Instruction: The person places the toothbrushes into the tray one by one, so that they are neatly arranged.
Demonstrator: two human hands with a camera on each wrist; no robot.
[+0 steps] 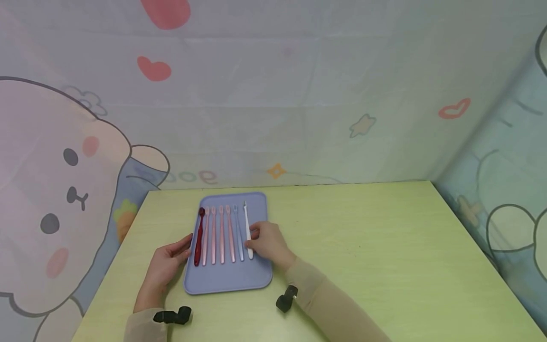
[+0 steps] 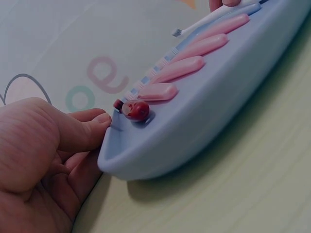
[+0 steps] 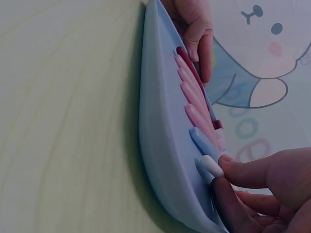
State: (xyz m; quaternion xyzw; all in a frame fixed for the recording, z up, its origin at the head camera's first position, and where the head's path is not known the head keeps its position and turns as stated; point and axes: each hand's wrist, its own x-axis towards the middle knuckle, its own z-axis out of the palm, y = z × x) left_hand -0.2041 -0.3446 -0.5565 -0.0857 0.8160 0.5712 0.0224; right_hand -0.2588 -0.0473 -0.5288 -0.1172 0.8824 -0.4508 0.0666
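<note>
A lavender tray (image 1: 226, 280) holds a row of toothbrushes lying side by side, heads toward the back wall. Leftmost is a dark red toothbrush (image 1: 198, 241), followed by several pink toothbrushes (image 1: 213, 242) and a light blue toothbrush (image 1: 239, 240). At the row's right end, my right hand (image 1: 272, 243) pinches a white toothbrush (image 1: 246, 221) by its handle between thumb and fingers, as the right wrist view shows at the white handle end (image 3: 212, 166). My left hand (image 2: 43, 150) holds the tray's left rim, thumb on top and fingers outside.
The tray lies on a pale yellow-green wooden table (image 1: 363, 247), left of its middle. A cloth backdrop (image 1: 299, 95) printed with hearts and a cartoon animal stands behind and beside it. A black wrist camera (image 1: 173, 315) is strapped to each sleeve.
</note>
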